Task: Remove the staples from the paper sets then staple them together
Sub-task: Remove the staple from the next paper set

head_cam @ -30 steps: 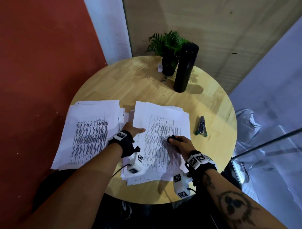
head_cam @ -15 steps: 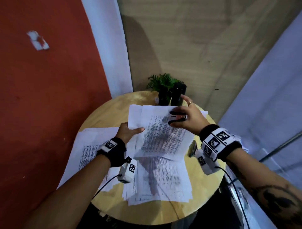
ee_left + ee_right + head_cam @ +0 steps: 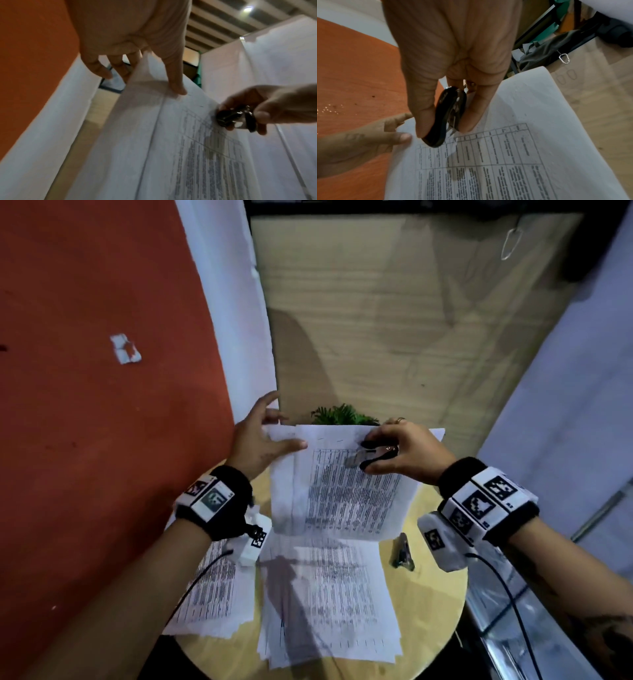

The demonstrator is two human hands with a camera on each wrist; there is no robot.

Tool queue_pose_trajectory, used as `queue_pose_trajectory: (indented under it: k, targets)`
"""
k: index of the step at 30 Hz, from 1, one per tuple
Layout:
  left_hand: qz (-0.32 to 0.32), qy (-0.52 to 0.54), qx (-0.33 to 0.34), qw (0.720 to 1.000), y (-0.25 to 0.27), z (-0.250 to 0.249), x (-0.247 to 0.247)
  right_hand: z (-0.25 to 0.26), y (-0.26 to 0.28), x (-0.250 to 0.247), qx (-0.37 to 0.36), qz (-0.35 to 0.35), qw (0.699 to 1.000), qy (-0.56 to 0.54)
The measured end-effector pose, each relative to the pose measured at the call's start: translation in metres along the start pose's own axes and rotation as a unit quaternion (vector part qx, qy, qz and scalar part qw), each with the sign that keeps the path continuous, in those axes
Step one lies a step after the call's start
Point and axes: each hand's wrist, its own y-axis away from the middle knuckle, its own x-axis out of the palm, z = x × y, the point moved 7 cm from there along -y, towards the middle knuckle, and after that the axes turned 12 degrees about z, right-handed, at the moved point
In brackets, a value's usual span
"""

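Note:
I hold a printed paper set (image 3: 346, 487) upright above the round wooden table (image 3: 435, 587). My left hand (image 3: 263, 440) pinches its top left corner, thumb on the front (image 3: 176, 86) and fingers behind. My right hand (image 3: 397, 450) grips a black staple remover (image 3: 378, 453) (image 3: 448, 116) (image 3: 235, 117) against the sheet's top edge, near the table header of the page (image 3: 496, 148). Its metal claws point at the paper. Two more stacks of printed sheets lie on the table: one in the middle (image 3: 329, 601) and one at the left (image 3: 212, 594).
A dark stapler (image 3: 402, 553) lies on the table right of the held sheets. A green plant (image 3: 342, 416) peeks over the paper's top edge. An orange-red wall (image 3: 102, 405) stands at the left, a wooden panel (image 3: 394, 337) behind.
Both hands have raised the paper set off the table and higher toward my face. My left hand slid from the sheet's side to its top left corner. The right hand keeps the staple remover.

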Motion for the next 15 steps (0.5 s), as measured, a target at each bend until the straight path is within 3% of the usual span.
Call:
queue_pose_trajectory:
  k: [3, 8, 15]
  targets:
    - [0.023, -0.108, 0.030, 0.993, -0.002, -0.030, 0.004, 0.013, 0.004, -0.010, -0.011, -0.007, 1.000, -0.001]
    - [0.105, -0.070, 0.017, 0.992, -0.001, -0.051, 0.013, 0.028, 0.014, -0.024, -0.035, -0.026, 0.999, -0.024]
    - [0.100, -0.052, 0.048, 0.992, 0.010, -0.081, 0.010, 0.034, 0.024, -0.038, -0.033, -0.087, 0.994, -0.049]
